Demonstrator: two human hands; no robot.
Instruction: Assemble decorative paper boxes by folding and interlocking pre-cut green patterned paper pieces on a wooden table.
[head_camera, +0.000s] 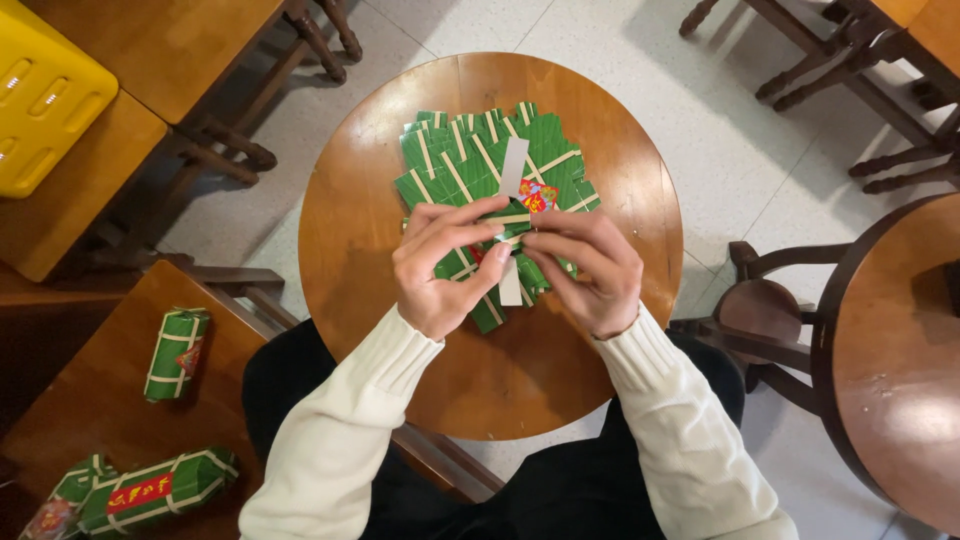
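The round wooden table (400, 330) fills the centre of your view, with its near edge just above your lap. On your left, a square wooden table (110, 390) reaches in from the lower left corner of the view. A yellow plastic crate (45, 95) sits on another wooden surface at the upper left. A second round table (900, 370) and a small wooden stool (765, 315) stand to your right, well apart from your work.

A pile of flat green paper wrappers (470, 155) with pale stripes lies fanned out on the far half of the round table, from the centre toward the far edge. On the square table, two folded green packets (150, 492) lie near its near edge. A third green packet (176, 352) lies apart from them, closer to its far edge.

Your left hand (440, 265) and right hand (590, 270) meet over the centre of the round table, above the near edge of the pile. Both hands are partly closed, fingertips pinched on one green wrapper (512, 222) held between them. A white paper strip (512, 165) runs across that wrapper, pointing toward the far edge. Its lower end shows below your fingers.
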